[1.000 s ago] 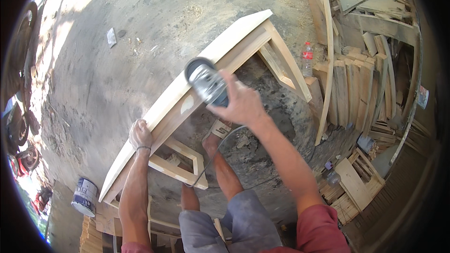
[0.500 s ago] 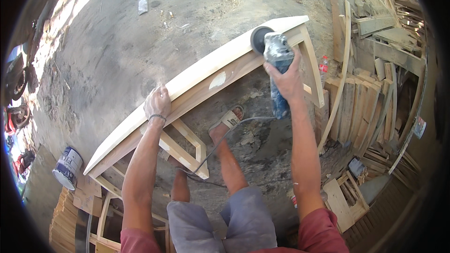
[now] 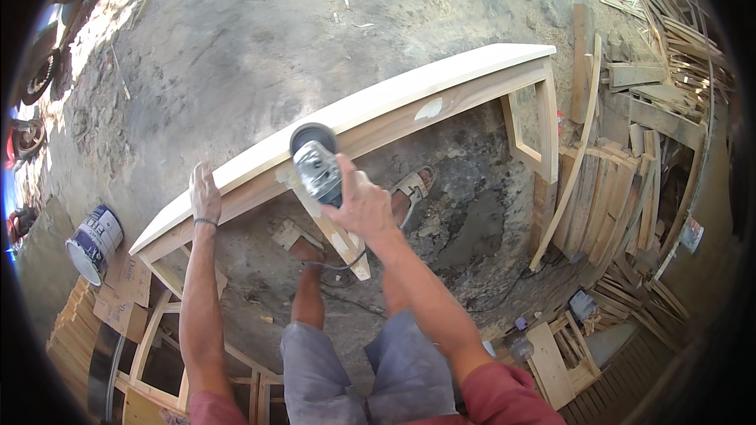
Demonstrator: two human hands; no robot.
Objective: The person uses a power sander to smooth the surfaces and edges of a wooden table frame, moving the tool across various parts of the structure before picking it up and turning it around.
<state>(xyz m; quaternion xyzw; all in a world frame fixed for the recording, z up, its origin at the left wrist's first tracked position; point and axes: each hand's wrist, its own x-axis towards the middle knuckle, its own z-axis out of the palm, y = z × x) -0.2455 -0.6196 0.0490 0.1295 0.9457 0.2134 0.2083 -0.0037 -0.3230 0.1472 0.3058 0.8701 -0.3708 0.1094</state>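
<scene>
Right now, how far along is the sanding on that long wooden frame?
Done: cannot tell which stretches are already smooth; the long pale wooden frame looks bare and evenly light. In hand: the right hand presses a silver angle grinder on the top edge near the middle, and the left hand steadies the frame. Left: likely both ends.

A dusty concrete floor (image 3: pixel 236 55) carries the pale wooden frame (image 3: pixel 441 90), a paint can (image 3: pixel 94 242) at its left end, and stacked timber offcuts (image 3: pixel 622 181) at right.
</scene>
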